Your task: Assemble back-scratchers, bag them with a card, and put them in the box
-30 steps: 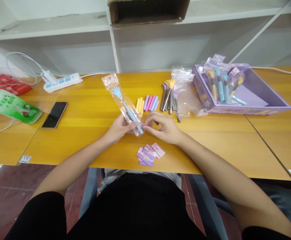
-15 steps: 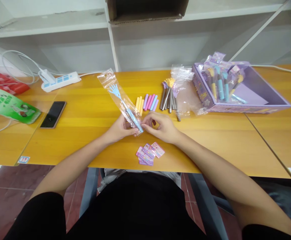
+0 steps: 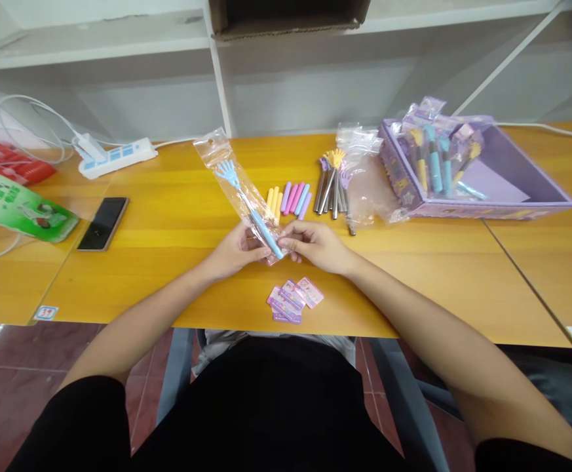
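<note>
a single view, worn on the head — it faces forward and steeply down from above the shirt [image 3: 246,406]. the left hand [image 3: 234,251] and right hand [image 3: 320,246] sit near mid-frame, within arm's reach — table [image 3: 438,262] across the width, shelf [image 3: 99,38] at top, floor [image 3: 8,403] below.

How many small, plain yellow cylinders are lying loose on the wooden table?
3, side by side, right of the held clear plastic bag: left yellow cylinder, middle yellow cylinder and right yellow cylinder. Others may be hidden.

Scratcher [image 3: 265,233] in bag [image 3: 213,145]; cards [image 3: 288,305] before it, 1 phone [image 3: 103,224] left, tray [image 3: 492,211] right.
</note>
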### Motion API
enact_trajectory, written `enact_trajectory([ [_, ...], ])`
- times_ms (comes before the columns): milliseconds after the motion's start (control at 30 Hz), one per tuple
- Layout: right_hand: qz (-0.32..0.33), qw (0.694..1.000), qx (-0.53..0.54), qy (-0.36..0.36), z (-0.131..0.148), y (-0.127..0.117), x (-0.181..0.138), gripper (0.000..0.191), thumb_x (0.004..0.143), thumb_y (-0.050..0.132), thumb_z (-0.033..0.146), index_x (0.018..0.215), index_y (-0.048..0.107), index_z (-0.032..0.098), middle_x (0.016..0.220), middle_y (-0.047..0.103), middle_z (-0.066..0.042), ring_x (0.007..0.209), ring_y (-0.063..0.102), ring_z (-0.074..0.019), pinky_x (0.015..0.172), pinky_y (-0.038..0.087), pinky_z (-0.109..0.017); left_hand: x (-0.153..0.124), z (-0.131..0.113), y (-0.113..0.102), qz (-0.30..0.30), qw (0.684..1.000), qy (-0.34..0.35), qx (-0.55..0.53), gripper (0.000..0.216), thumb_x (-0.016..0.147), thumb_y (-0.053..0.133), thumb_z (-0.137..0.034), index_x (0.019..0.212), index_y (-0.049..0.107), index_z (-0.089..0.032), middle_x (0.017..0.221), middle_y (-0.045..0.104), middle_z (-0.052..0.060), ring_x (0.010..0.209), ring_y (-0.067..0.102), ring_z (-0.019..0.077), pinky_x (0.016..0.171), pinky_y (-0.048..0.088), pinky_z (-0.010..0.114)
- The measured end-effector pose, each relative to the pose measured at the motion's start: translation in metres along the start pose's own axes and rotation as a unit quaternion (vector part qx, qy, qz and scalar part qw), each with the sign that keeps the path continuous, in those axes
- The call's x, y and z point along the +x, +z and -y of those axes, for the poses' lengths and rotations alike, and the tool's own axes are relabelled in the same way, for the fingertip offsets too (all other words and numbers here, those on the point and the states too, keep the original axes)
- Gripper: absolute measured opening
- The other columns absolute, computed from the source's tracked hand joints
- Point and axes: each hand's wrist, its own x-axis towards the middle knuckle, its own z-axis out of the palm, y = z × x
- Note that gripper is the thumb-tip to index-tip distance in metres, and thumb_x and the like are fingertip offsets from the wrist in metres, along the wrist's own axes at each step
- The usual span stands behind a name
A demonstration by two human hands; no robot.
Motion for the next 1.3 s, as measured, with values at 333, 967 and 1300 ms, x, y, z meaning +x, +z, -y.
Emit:
enact_trajectory([
  [333,0.039,0.998,0.032,0.026,0.027,0.007,-0.002,0.051,0.085,0.087,0.066,0.083,0.061,0.022,0.065,0.070,0.003,0.056,0.068,-0.0121,0.057,0.060,-0.027,-0.001,-0.019,-0.004,0.014,0.999,0.014,0.046,0.053,0.072,0.100,-0.032,0.115,0.070,-0.022,0.106,0.076,0.008,0.088,0.075,0.0216,0.078,0.064,0.034],
  [967,0.150,0.959,-0.218,0.098,0.030,0.078,-0.159,0.017,0.105,0.072,0.040,0.101,0.076,0.024,0.089,0.077,-0.003,0.077,0.073,-0.0192,0.069,0.054,-0.031,-0.073,-0.020,0.017,-0.095,0.947,-0.010,0.308,0.036,0.106,0.064,-0.053,0.093,0.074,-0.021,0.079,0.073,0.001,0.067,0.064,0.0158,0.061,0.048,0.025],
  [1300,-0.152,0.876,-0.457,0.033,-0.006,0.025,-0.128,0.038,0.107,0.062,0.054,0.131,0.067,0.024,0.121,0.066,-0.014,0.090,0.075,-0.0302,0.074,0.062,-0.045,-0.065,0.007,0.032,-0.183,0.932,0.018,0.313,0.055,0.107,0.056,-0.064,0.080,0.075,-0.020,0.076,0.075,0.003,0.070,0.066,0.0193,0.066,0.045,0.029],
])
